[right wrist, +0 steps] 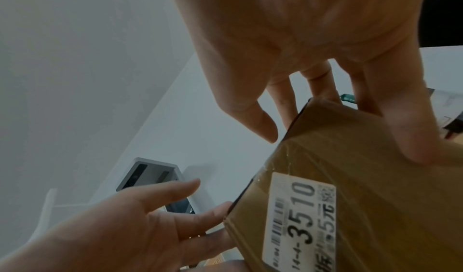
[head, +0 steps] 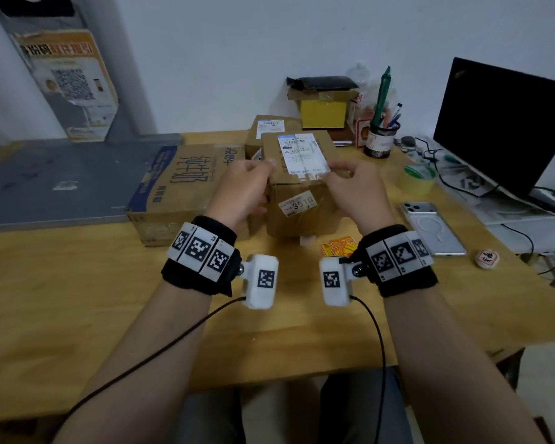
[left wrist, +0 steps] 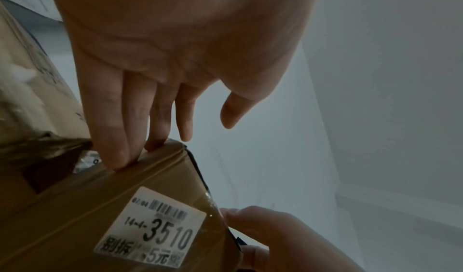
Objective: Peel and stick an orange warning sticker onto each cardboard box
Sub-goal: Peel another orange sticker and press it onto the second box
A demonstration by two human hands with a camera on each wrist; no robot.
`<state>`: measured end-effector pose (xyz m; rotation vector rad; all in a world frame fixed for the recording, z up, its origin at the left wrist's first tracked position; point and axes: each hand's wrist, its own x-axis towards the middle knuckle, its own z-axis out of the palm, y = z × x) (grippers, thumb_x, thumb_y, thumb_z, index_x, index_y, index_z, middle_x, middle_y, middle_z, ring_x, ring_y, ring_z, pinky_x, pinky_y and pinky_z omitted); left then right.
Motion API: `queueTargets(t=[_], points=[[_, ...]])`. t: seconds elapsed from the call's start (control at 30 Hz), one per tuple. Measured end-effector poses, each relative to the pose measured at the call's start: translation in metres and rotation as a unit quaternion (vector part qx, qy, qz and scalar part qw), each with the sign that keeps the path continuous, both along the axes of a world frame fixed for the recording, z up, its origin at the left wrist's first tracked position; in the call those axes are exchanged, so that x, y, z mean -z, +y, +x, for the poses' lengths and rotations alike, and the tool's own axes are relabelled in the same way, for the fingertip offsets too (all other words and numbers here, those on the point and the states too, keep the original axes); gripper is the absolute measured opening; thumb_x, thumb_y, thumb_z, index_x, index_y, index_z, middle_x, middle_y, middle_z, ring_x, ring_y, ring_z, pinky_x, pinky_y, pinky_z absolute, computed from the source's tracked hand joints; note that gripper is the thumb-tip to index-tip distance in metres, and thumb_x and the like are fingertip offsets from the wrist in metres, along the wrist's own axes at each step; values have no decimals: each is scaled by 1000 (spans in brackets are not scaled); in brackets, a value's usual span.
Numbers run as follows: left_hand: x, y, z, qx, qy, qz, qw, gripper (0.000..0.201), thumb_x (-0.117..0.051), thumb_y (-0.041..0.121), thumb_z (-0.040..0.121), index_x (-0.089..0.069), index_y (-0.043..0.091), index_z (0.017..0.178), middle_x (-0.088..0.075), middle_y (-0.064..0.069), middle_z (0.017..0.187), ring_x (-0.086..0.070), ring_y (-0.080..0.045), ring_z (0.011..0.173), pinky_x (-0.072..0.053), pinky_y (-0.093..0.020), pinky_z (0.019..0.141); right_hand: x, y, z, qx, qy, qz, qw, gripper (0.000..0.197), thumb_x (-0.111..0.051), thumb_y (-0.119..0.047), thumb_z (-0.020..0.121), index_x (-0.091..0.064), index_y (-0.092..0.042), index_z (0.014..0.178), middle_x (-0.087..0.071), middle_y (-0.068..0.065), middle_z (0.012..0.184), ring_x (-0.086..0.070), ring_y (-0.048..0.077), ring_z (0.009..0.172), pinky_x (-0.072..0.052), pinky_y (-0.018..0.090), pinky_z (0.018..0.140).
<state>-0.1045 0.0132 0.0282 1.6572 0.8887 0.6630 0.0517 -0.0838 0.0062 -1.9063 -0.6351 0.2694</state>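
The wooden bench point(head: 77, 315) is taken up on its left by a printed carton point(head: 186, 187), laid flat. Just right of it, the cardboard box point(head: 302, 222) is held between both hands, with white labels seen on its top and near face. The left hand point(head: 241, 190) is pressed to the left side, fingers point(left wrist: 107, 129) straight, thumb clear. The right hand point(head: 356, 193) is pressed to the right side, fingers point(right wrist: 406, 127) spread flat. Orange stickers point(head: 338, 246) are seen lying on the bench by the right wrist.

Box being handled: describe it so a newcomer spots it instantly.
On the wooden table, look between the left hand and right hand. They steady a small cardboard box, right of the big flat carton. Only it bears a white label reading 3510.
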Motion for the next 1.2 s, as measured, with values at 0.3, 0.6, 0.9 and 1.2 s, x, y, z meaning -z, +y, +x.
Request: queueTargets(t=[0.3,0.6,0.9,1.2], points=[[13,10,-7,-7,35,-16,999,30,-51,41,103,-66,14,108,-71,-12,112,-70,-31,102,-59,-50,93,14,6,-3,-38,83,-29,995,21,-69,-29,94,-73,-27,114,-69,-4,106,-69,15,89,-67,46,74],[3,-5,33,-46,-20,92,995,14,-59,33,91,-66,29,102,-63,2,120,-60,-15,106,-51,-34,90,12,-17,52,8,68,-104,992,29,-63,-37,93,-71,-16,113,-73,6,101,-67,21,73,-49,33,68],[3,-34,85,76,-64,29,995,17,-54,15,99,-69,17,90,-69,3,90,-65,-12,61,-36,-23,44,42,-43,117,2,-78,-379,922,30,-74,-32,91,-64,-4,88,-64,11,77,-60,25,66,-39,29,51],[4,-42,107,99,-32,21,994,16,-57,20,100,-69,21,91,-70,7,86,-65,-11,60,-33,-19,41,52,-38,128,-41,-97,-434,895,45,-92,-37,73,-60,-6,79,-67,12,81,-65,30,74,-55,37,69]])
